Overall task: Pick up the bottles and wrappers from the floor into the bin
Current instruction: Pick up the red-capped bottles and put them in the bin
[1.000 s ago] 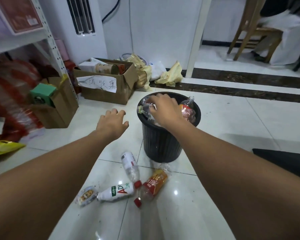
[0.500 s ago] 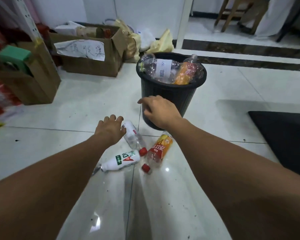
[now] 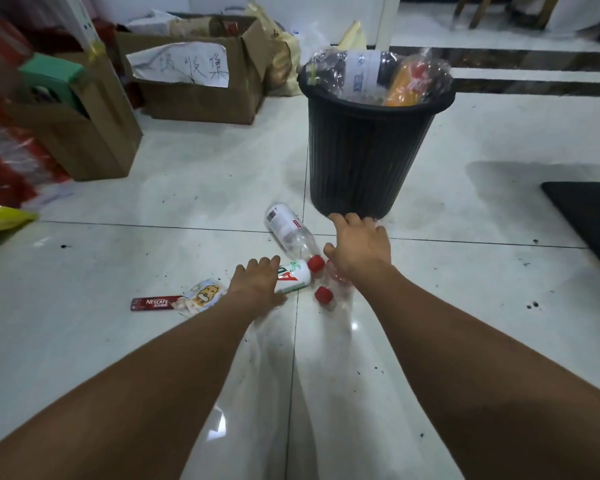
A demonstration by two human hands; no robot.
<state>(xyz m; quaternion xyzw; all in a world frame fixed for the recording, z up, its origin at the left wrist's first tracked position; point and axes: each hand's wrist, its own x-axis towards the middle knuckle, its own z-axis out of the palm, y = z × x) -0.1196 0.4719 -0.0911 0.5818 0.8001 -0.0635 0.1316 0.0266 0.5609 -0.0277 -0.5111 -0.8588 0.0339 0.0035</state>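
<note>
Three bottles lie on the tiled floor in front of the black bin (image 3: 361, 157), which is heaped with bottles. My left hand (image 3: 257, 282) wraps the lower half of the white bottle (image 3: 295, 277), thumb on its near side. My right hand (image 3: 359, 249) curls over the body of the orange-labelled bottle; only its clear neck and red cap (image 3: 323, 294) show. A clear bottle with a white label (image 3: 286, 228) lies loose between my hands and the bin. A red Nescafe stick wrapper (image 3: 151, 303) and a snack wrapper (image 3: 203, 295) lie left of my left hand.
Cardboard boxes (image 3: 194, 88) and a taller box (image 3: 80, 133) stand at the back left beside red bags. A yellow bag (image 3: 0, 218) lies at the left edge. A black mat (image 3: 589, 216) covers the floor at the right.
Both hands came down from the bin's rim to the floor. The left hand closed on the white bottle and the right on the orange-labelled one. The view tilted down, showing the wrappers.
</note>
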